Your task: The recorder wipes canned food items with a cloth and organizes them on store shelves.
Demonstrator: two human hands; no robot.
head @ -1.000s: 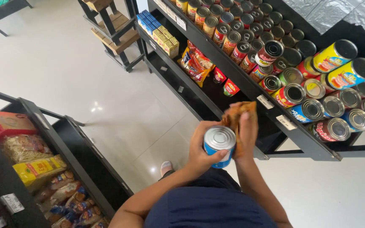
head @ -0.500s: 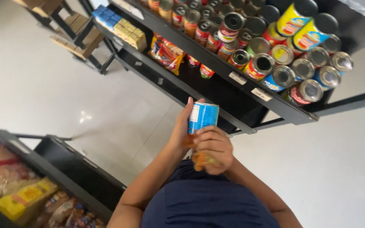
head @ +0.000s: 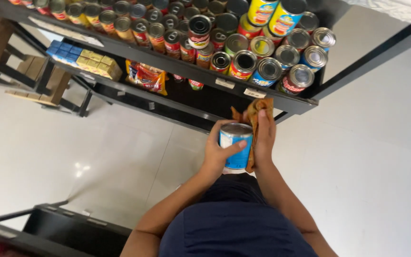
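Note:
My left hand (head: pixel 217 153) grips a blue-labelled tin can (head: pixel 236 146) upright at chest height, thumb across its label. Pressed against the can's right side is an orange-brown cloth (head: pixel 255 116), which my right hand (head: pixel 264 138) holds flat with the fingers pointing up. Both hands are just in front of a black shelf (head: pixel 243 93) whose top level carries several tins (head: pixel 267 71) lying with their lids toward me.
The shelf's lower levels hold red snack bags (head: pixel 147 77) and blue and yellow boxes (head: pixel 84 59). Wooden crates (head: pixel 48 85) stand on the white tiled floor at the left. Another black rack (head: pixel 67 228) is at the bottom left.
The can has turned upright and my right hand with the cloth has moved from under it to its right side. The view has swung toward the shelf.

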